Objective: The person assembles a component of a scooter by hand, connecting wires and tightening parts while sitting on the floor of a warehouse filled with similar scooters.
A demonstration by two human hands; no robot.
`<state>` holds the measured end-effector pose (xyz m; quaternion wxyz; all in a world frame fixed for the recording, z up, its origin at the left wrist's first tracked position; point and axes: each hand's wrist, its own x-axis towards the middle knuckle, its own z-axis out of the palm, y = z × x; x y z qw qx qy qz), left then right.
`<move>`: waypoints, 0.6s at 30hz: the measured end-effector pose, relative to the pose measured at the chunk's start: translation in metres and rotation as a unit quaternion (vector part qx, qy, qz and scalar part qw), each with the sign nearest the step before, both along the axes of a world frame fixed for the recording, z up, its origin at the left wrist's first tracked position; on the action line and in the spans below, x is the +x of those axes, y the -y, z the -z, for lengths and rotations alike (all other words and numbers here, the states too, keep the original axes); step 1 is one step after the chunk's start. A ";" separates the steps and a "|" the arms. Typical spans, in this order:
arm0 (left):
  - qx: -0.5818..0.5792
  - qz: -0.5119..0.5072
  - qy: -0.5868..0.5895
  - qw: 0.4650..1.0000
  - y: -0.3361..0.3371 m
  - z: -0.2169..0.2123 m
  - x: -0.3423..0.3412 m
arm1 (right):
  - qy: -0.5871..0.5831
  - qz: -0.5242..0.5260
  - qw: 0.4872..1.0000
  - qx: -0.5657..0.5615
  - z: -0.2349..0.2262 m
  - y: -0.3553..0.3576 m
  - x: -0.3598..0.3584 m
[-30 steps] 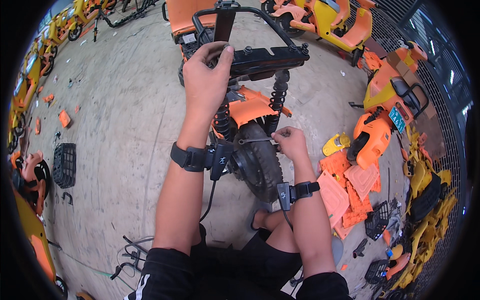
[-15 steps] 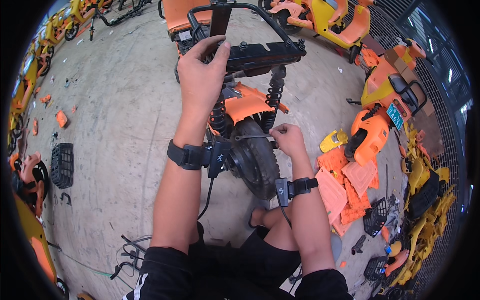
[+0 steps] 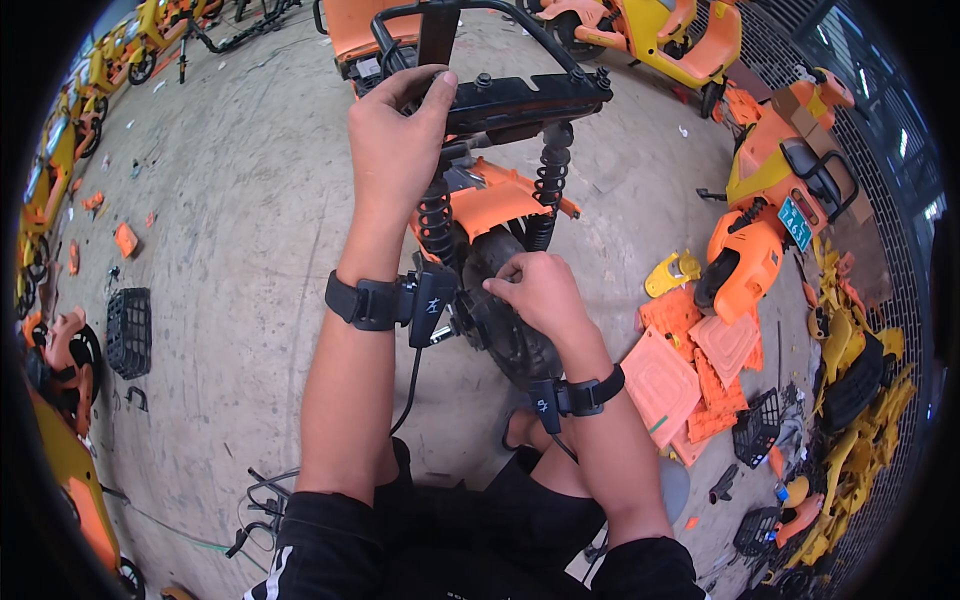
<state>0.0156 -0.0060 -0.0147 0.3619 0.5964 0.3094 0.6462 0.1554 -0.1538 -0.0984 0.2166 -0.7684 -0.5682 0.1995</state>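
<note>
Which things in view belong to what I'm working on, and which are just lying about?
Seem to belong:
- black frame, with the left hand at it
- wheel, with the right hand over it
- spring shock absorbers
- orange mudguard

Seem just lying about:
- black crate on the left
- flat orange panels on the right
- heaped yellow body parts

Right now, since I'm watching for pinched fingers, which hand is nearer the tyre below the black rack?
Right. The right hand is close by the tyre, hiding part of it from view; the left hand is farther off, up at the black rack.
</note>
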 end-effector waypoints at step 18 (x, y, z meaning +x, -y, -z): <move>-0.004 -0.005 0.012 1.000 0.006 0.002 0.005 | 0.059 -0.044 0.994 -0.079 0.029 -0.008 0.002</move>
